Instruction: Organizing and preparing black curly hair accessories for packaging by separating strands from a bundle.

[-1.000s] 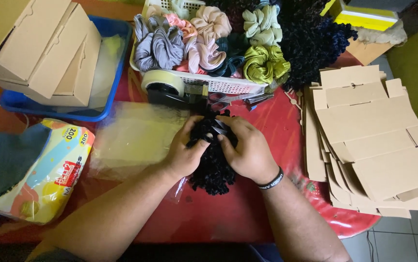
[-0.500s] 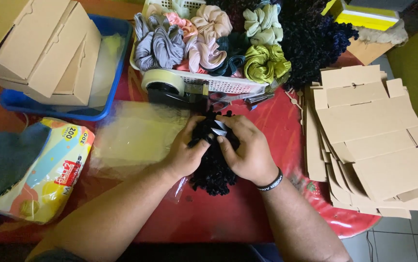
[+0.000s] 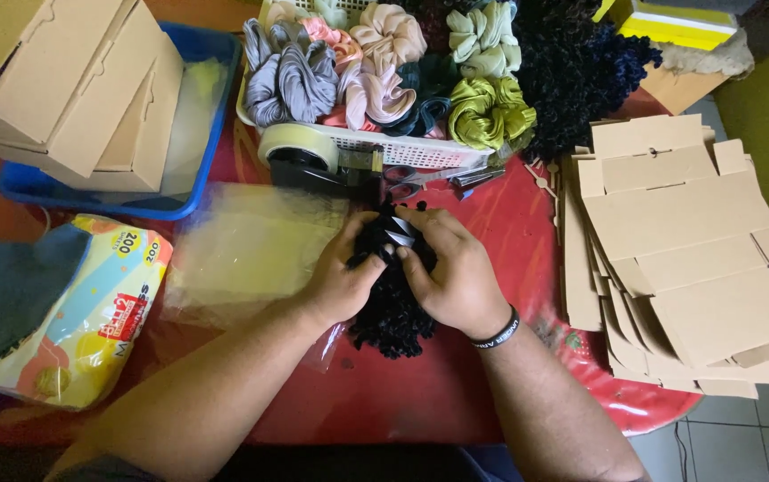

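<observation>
held item: black frilly fabric scrunchie bundle (image 3: 392, 308), lying on the red tabletop (image 3: 456, 393) at centre, between both hands; a small pale card or tag (image 3: 400, 234) shows at its top edge.
left hand (image 3: 342, 284): cupped against the bundle's left side, fingers curled and pressed into the black fabric, thumb on top; it seems to steady the bundle.
right hand (image 3: 454, 272): covers the bundle's right side, fingertips bent in and pinching at the fabric by the pale tag; a dark wristband (image 3: 498, 328) sits on the wrist.
hold, judged: both hands meet at the top of the bundle, likely so the tag end stays gathered while the rest trails toward the body.
clear plastic bags (image 3: 251, 254): a flat stack just left of the left hand, touching or slipping under the bundle; within easy reach.
tape dispenser with clear tape roll (image 3: 309, 156): just beyond the hands, against the basket.
scissors (image 3: 420, 178): beside the dispenser, near the fingertips.
white plastic basket (image 3: 402, 150): at the far edge, filled with grey, pink, cream and green scrunchies.
dark scrunchie heap (image 3: 572, 71): right of the basket.
flat brown cardboard box blanks (image 3: 688, 250): stacked at the right, well apart from the hands.
folded brown cardboard boxes (image 3: 63, 89): far left, over a blue tray (image 3: 117, 201).
colourful plastic packet (image 3: 81, 321): lower left, near the left forearm.
</observation>
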